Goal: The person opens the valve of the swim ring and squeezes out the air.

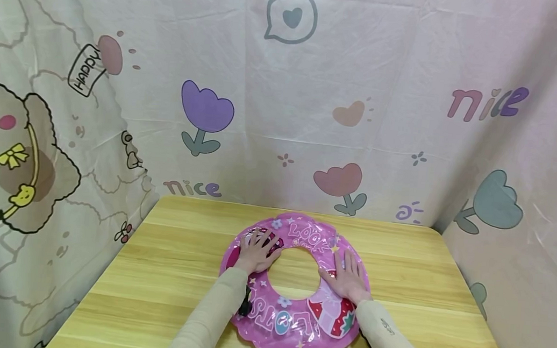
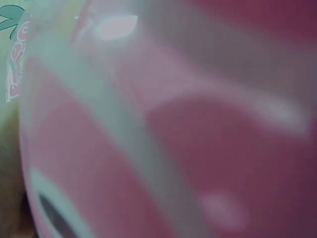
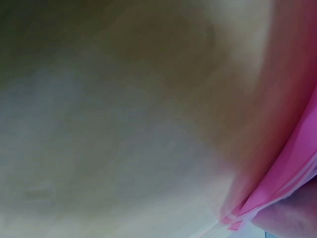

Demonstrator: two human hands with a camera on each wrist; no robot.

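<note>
A pink inflatable swim ring with a scalloped edge, printed letters, strawberries and stars lies flat on the wooden table. My left hand rests on its left side with the fingers spread. On the right side of the ring my right hand lies with straight fingers, the thumb near the inner edge. In the left wrist view the shiny pink surface of the swim ring fills most of the picture, blurred. A pink strip of the ring shows at the right edge of the right wrist view.
The light wooden table extends around the ring and shows through its hole. Behind it hangs a pale cloth backdrop printed with flowers and hearts. More printed cloth hangs along the left, and cloth also covers the right side.
</note>
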